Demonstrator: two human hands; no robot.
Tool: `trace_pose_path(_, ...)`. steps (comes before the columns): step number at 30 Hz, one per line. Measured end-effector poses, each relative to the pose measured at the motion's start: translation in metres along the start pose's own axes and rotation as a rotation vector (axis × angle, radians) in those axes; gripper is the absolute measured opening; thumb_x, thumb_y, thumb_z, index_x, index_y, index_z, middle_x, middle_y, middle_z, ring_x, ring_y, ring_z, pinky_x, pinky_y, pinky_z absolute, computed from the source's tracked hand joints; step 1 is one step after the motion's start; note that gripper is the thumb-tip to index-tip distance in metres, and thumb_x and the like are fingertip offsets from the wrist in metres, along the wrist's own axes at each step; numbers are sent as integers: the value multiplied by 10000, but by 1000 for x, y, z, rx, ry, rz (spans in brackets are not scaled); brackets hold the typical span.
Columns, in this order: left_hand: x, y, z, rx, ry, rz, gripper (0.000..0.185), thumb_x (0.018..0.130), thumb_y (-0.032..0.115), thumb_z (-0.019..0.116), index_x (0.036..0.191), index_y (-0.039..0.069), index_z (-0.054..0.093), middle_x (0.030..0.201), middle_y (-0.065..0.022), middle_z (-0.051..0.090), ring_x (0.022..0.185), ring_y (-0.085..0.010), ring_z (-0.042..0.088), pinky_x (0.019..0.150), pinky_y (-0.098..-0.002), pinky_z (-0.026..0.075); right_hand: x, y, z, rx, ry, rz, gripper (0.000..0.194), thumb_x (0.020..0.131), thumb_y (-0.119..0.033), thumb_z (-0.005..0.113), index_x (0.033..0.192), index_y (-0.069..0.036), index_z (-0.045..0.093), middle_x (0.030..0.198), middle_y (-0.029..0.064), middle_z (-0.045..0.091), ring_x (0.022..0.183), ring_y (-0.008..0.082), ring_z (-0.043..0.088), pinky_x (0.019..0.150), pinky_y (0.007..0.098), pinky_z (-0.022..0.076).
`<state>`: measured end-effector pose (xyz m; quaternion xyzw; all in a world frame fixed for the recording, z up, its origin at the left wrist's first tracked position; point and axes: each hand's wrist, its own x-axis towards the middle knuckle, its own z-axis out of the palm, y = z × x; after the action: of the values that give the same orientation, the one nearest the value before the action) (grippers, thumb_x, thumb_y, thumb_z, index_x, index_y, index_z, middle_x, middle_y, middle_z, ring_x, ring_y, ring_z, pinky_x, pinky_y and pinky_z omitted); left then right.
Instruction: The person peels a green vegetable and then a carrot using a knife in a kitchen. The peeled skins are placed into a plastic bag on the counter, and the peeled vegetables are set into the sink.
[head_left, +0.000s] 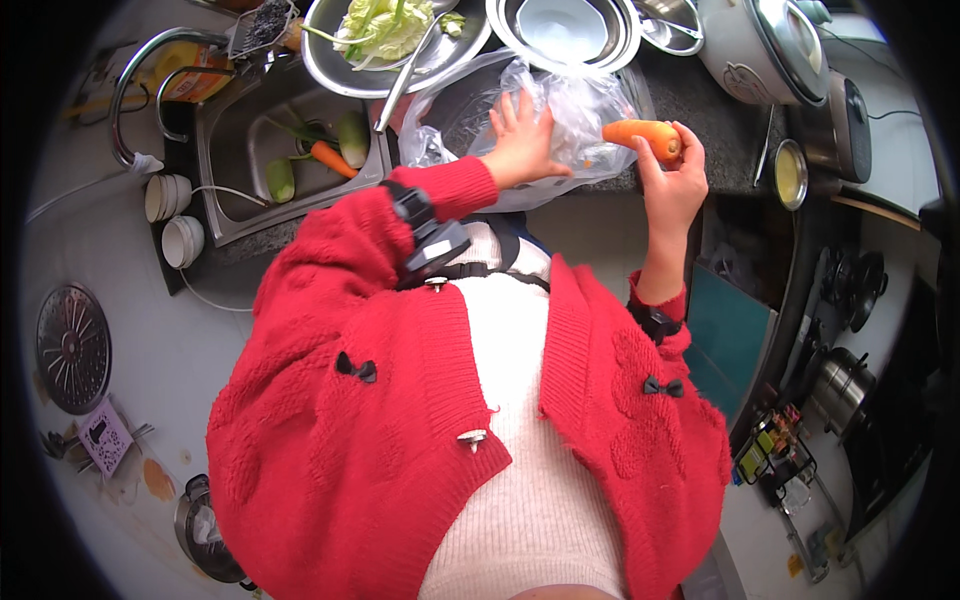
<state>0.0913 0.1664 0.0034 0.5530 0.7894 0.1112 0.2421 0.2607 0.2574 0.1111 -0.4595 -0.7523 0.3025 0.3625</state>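
Observation:
My right hand (673, 184) grips an orange carrot (637, 135) by its thick end, with the tip pointing left. Fingers spread, my left hand (523, 146) lies on a clear plastic bag (592, 105) at the counter's front edge. A small orange piece (587, 163) shows through the bag near its lower side. What lies under the crumpled film is hard to make out.
Left, the steel sink (240, 146) holds another carrot (334, 159) and green vegetable pieces (280, 180). Behind the bag stand a metal basin (319, 64) of leafy vegetables and nested bowls (562, 30). A rice cooker (757, 56) is at right.

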Motion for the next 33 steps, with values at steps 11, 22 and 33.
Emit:
trace_pose_path(11,63,-40,78,-286,74,-195,977,648,499,815,1448,139,384,1390,-285,329,1148,-592,442,947,-606,441,-12,51,-6,88,-69,133,486,775,-221,822,1165,-25,609,1053,125,691,925,222,688,805,328,547)
trace_pose_path(22,11,-74,-71,-537,-152,-135,465,699,176,741,1130,22,659,1018,-139,701,913,-238,668,820,-332,506,17,71,10,-216,-238,-108,471,760,-218,807,1159,-73,602,1042,139,676,881,309,684,742,390,561)
trace_pose_path(33,-29,-63,-127,-1353,60,-4,426,772,62,723,1193,35,665,1076,-34,704,964,-142,658,863,-294,503,48,50,3,329,-246,27,488,755,-218,837,1145,-8,634,987,105,706,875,158,680,774,291,550)
